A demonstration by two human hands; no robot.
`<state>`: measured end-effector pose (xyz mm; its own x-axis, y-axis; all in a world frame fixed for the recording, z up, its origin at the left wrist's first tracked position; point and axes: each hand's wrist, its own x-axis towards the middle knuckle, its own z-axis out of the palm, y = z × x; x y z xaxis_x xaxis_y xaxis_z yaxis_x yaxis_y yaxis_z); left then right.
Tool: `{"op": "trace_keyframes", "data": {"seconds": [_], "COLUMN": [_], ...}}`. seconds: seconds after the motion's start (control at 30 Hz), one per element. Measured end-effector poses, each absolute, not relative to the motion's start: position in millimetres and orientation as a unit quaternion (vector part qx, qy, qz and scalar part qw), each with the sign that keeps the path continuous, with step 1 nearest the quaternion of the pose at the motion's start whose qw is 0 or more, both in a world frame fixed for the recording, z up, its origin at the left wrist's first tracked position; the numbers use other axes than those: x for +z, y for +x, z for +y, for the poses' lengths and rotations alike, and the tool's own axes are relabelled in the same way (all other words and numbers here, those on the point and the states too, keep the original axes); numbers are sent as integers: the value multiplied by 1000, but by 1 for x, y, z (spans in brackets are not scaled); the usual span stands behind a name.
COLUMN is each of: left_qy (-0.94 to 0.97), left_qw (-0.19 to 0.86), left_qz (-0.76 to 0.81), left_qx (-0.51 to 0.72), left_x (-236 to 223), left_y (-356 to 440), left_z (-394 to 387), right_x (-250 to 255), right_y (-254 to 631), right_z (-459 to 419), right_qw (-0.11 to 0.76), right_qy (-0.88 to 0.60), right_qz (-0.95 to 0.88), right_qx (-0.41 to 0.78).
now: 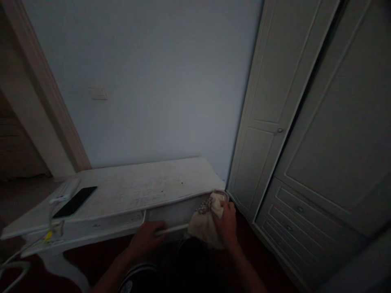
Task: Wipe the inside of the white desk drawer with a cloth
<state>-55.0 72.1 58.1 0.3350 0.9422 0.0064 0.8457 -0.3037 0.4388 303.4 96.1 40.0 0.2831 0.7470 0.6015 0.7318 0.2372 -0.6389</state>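
At far left, a dark-screened smartphone (75, 202) lies on the white desk (171, 178), whose top is marked and worn. The left hand (148, 237) is at the front edge of the pulled-out drawer (179, 228), fingers bent; whether they grip it cannot be told. At the drawer's right end, a patterned beige cloth (203, 226) is bunched in the right hand (226, 223), fingers closed on it. Farther right stands a panelled wardrobe (262, 150).
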Motion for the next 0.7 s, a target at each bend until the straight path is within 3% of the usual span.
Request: {"op": "trace_keyframes", "data": {"seconds": [0.17,0.5,0.7], "left_qy": [788,770,783], "left_qw": [162,183,184], "left_qz": [585,606,585], "left_qx": [102,72,101], "left_x": [61,68,64], "left_y": [-50,-44,-48], "left_z": [71,69,70], "right_x": [46,27,35], "right_y": [320,155,215], "right_z": [106,66,83], "right_qw": [523,438,385], "right_qy": [-656,-489,-515], "right_qz": [-545,-753,-763], "right_qx": [13,55,58]}}
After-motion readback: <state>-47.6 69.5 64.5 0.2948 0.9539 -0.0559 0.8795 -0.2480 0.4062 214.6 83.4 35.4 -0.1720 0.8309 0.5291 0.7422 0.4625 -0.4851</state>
